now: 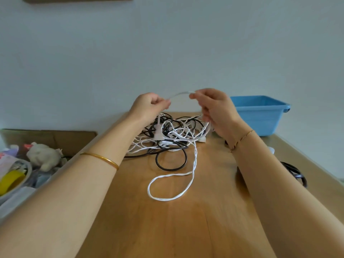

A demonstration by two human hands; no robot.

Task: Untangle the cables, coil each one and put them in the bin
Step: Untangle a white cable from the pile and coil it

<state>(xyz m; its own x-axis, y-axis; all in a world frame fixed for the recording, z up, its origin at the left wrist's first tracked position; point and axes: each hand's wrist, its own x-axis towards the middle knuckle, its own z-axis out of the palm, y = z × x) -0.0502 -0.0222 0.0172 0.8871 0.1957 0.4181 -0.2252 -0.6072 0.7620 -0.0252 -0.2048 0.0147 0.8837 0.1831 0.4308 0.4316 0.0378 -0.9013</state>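
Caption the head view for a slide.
Left hand and right hand pinch a white cable above the tangle; blue bin beyond.

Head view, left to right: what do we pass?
yellow roll → plush toy → left hand → white cable pinched between both hands → right hand → blue bin
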